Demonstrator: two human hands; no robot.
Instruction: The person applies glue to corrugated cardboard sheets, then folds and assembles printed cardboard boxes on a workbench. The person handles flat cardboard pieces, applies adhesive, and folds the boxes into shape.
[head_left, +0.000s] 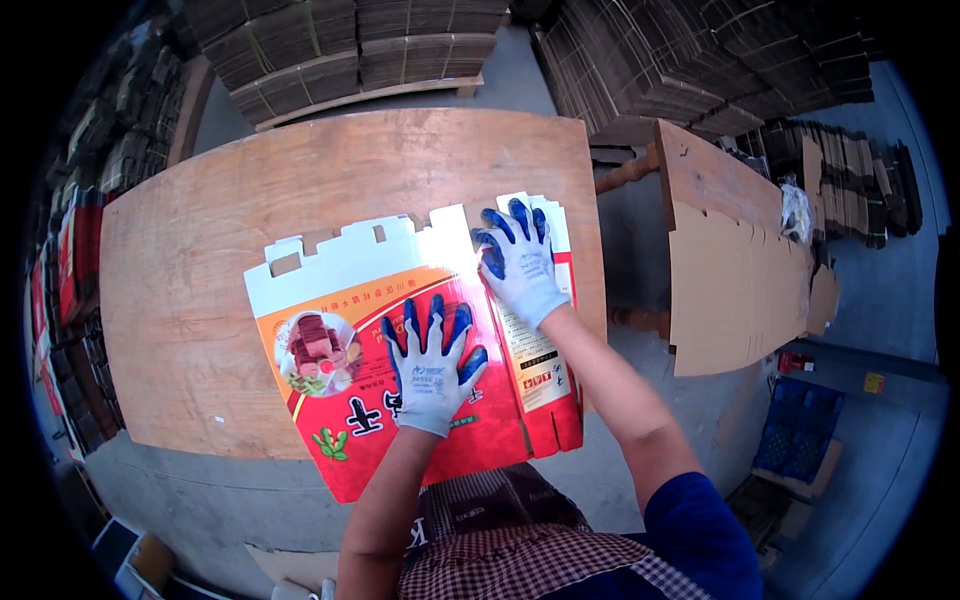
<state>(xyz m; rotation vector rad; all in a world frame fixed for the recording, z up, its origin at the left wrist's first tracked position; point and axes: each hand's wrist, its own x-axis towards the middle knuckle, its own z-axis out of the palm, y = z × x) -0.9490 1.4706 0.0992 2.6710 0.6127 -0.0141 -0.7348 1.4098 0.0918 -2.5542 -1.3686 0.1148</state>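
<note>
A printed cardboard box blank [350,440], red with an orange band, a food picture and white tabs along its far edge, lies flat on the wooden table. Its near edge hangs past the table toward me. My left hand [432,365], in a white glove with blue fingertips, rests on the red panel with its fingers spread. Gloved the same way, my right hand [524,258] is spread over the far right part, across the crease by the narrow side panel [538,375]. Both palms face down, and neither hand grips anything.
The wooden table [190,300] reaches away to the left. Strapped cardboard stacks [330,50] stand on a pallet beyond it, with more stacks [650,60] at the far right. A second table [720,185] has a brown cardboard sheet [735,290] against it. A blue pallet [797,425] lies lower right.
</note>
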